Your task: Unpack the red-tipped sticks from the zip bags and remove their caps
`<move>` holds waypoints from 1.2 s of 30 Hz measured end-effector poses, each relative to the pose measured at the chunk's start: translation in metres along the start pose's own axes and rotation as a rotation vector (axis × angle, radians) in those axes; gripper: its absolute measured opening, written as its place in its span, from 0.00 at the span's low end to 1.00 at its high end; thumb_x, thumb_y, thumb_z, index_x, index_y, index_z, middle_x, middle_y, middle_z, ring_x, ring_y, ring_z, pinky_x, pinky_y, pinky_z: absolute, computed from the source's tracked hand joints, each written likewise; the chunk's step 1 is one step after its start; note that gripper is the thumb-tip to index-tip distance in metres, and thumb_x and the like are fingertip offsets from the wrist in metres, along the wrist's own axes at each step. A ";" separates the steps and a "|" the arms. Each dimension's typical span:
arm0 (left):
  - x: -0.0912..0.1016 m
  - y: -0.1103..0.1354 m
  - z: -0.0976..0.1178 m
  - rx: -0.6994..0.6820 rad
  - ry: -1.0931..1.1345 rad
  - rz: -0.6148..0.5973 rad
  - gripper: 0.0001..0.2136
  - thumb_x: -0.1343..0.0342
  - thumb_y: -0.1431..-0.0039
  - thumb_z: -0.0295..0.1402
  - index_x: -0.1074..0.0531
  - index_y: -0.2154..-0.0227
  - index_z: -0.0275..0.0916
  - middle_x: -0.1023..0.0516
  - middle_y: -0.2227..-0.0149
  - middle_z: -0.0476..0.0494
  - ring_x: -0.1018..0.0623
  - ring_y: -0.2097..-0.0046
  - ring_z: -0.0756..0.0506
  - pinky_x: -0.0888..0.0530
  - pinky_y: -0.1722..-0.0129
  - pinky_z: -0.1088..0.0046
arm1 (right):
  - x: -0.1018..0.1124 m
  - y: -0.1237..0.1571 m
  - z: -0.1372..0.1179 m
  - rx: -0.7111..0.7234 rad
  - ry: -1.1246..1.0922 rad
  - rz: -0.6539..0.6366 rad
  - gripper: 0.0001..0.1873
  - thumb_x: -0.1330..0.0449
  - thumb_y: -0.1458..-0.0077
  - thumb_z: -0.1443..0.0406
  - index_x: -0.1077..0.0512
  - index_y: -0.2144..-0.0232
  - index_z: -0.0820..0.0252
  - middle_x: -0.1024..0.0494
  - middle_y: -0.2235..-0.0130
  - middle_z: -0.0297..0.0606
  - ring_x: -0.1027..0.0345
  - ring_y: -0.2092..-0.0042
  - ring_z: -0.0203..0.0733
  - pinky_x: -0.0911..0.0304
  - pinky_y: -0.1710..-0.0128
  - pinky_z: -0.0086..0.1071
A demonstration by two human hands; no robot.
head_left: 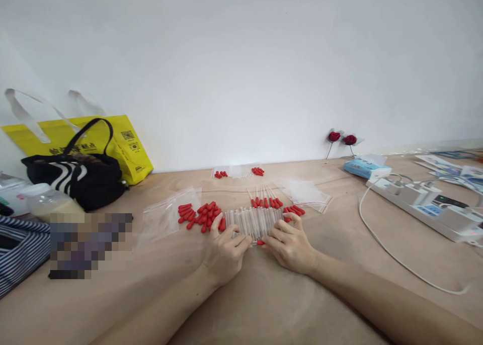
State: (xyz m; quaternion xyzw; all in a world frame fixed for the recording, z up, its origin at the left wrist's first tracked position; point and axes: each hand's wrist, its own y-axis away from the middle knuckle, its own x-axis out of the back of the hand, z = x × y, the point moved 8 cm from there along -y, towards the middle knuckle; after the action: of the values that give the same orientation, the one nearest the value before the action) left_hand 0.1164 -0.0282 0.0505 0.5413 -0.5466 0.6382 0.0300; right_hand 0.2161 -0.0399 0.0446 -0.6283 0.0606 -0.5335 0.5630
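Observation:
In front of me lies a row of clear glass dropper tubes (251, 220). My left hand (227, 249) is closed, its fingertips pinching the end of one clear dropper tube (254, 243) at the row's near edge. My right hand (290, 243) is closed on a red rubber bulb (260, 242), which meets that tube between the two hands. A pile of loose red bulbs (204, 216) sits left of the row, and more red bulbs (294, 212) lie to its right. Behind the row are several droppers with bulbs fitted (266, 202), their tubes pointing away from me.
Clear zip bags lie at left (162, 219) and right (307, 194); a bag with droppers (237, 171) lies by the wall. A power strip (422, 204) with a white cable (377, 239) and a tissue pack (366, 168) are right. Yellow (132, 151) and black bags (96, 184) stand left.

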 end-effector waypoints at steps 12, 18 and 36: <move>0.005 0.000 0.002 0.020 -0.014 0.019 0.09 0.52 0.43 0.28 0.28 0.74 0.42 0.26 0.80 0.53 0.27 0.67 0.48 0.49 0.46 0.50 | 0.000 0.002 -0.003 0.027 -0.003 -0.004 0.10 0.49 0.48 0.70 0.32 0.77 0.58 0.36 0.80 0.29 0.43 0.70 0.33 0.58 0.52 0.42; 0.013 0.002 -0.009 0.058 -0.003 0.049 0.10 0.53 0.43 0.27 0.29 0.75 0.42 0.26 0.79 0.53 0.27 0.68 0.48 0.48 0.47 0.52 | 0.004 0.008 0.009 -0.037 -0.035 0.002 0.09 0.50 0.48 0.68 0.31 0.76 0.58 0.34 0.79 0.30 0.41 0.69 0.35 0.56 0.53 0.41; -0.009 0.067 -0.195 1.232 0.559 -0.098 0.07 0.49 0.53 0.29 0.28 0.71 0.37 0.23 0.70 0.46 0.24 0.66 0.44 0.30 0.63 0.69 | 0.001 0.021 0.077 -0.521 0.069 -0.046 0.10 0.48 0.46 0.63 0.27 0.69 0.54 0.27 0.72 0.34 0.38 0.67 0.38 0.57 0.58 0.37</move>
State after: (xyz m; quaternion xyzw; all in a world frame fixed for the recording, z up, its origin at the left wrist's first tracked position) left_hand -0.0504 0.0928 0.0350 0.2983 -0.0295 0.9471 -0.1148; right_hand 0.2847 0.0018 0.0446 -0.7349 0.2006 -0.5337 0.3673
